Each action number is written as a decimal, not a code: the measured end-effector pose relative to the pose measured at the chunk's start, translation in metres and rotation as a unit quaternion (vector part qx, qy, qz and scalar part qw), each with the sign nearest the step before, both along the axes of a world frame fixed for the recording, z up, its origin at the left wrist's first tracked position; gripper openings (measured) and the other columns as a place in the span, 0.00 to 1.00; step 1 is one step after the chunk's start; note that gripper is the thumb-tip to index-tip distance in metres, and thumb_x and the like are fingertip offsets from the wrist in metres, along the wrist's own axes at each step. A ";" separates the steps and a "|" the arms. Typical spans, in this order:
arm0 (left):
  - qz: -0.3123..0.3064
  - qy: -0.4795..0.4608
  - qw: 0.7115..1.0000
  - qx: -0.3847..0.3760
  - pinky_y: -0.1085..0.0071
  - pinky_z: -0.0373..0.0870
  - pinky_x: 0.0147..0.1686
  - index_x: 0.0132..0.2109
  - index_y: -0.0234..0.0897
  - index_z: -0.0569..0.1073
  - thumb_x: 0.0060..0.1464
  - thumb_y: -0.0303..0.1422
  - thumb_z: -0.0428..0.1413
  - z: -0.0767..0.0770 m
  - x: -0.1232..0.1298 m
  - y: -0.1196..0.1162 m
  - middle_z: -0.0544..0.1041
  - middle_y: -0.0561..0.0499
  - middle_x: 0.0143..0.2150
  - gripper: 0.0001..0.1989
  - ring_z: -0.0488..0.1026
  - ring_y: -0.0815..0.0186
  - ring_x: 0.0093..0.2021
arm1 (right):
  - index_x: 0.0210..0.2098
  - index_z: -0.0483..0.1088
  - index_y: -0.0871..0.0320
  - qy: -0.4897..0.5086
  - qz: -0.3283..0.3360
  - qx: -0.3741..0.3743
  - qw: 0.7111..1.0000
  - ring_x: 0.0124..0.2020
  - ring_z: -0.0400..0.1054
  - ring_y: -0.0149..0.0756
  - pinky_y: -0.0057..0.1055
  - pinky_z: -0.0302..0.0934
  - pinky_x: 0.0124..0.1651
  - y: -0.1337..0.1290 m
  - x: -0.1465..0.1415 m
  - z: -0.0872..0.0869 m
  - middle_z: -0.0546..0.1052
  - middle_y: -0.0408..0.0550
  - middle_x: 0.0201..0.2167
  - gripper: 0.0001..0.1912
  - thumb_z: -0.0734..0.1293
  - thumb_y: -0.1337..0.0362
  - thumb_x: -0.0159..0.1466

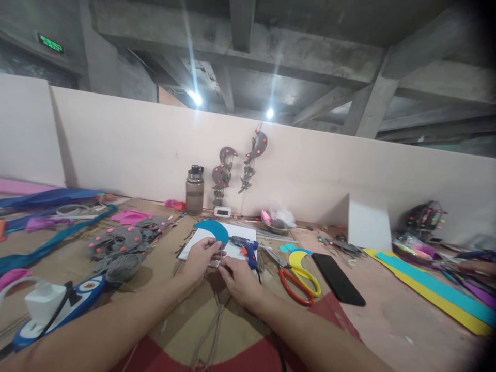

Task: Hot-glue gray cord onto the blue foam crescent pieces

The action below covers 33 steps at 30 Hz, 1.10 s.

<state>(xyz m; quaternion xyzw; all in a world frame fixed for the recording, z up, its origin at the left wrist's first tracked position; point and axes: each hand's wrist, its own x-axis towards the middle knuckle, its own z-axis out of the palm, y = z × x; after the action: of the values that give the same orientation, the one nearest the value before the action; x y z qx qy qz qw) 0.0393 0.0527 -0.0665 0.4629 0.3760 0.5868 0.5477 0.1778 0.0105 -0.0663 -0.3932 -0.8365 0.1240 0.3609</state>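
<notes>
My left hand (202, 258) is closed in a pinch at the lower end of a blue felt crescent (214, 229). Close beside it, my right hand (241, 280) pinches a thin grey cord (217, 315), whose strands trail down over the cardboard toward me. The fingertips of both hands nearly meet, and they partly hide the cord there. Behind the hands lies a white sheet (242, 233). On it rests a blue glue gun (248, 249), just beyond my right hand. Scissors with red and yellow handles (296, 287) lie to the right.
A black phone (338, 279) lies right of the scissors. Grey felt pieces with pink dots (120, 240) and a power strip (64, 310) occupy the left. At the back stand a water bottle (194, 194) and a small bowl (277, 221). Another person's hand (475, 266) shows far right.
</notes>
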 end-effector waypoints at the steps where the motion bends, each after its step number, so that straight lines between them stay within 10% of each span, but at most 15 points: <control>1: -0.002 0.001 1.000 0.000 0.73 0.70 0.28 0.32 0.34 0.68 0.40 0.41 0.62 -0.001 0.000 0.000 0.75 0.51 0.27 0.17 0.75 0.66 0.28 | 0.27 0.66 0.57 0.000 0.000 -0.001 1.000 0.27 0.59 0.29 0.26 0.52 0.31 0.000 0.000 0.000 0.69 0.42 0.25 0.09 0.58 0.68 0.62; 33: 0.001 -0.029 0.999 -0.021 0.72 0.70 0.32 0.33 0.33 0.68 0.42 0.37 0.62 0.001 -0.001 -0.001 0.74 0.52 0.26 0.15 0.75 0.67 0.29 | 0.29 0.65 0.58 -0.064 -0.001 -0.013 0.998 0.30 0.62 0.29 0.24 0.52 0.33 0.002 0.003 -0.002 0.72 0.43 0.29 0.08 0.57 0.66 0.63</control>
<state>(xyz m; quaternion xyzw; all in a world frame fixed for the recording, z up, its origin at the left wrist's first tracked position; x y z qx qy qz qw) 0.0388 0.0517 -0.0655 0.4341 0.3728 0.5927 0.5669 0.1811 0.0120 -0.0685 -0.4062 -0.8557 0.1094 0.3014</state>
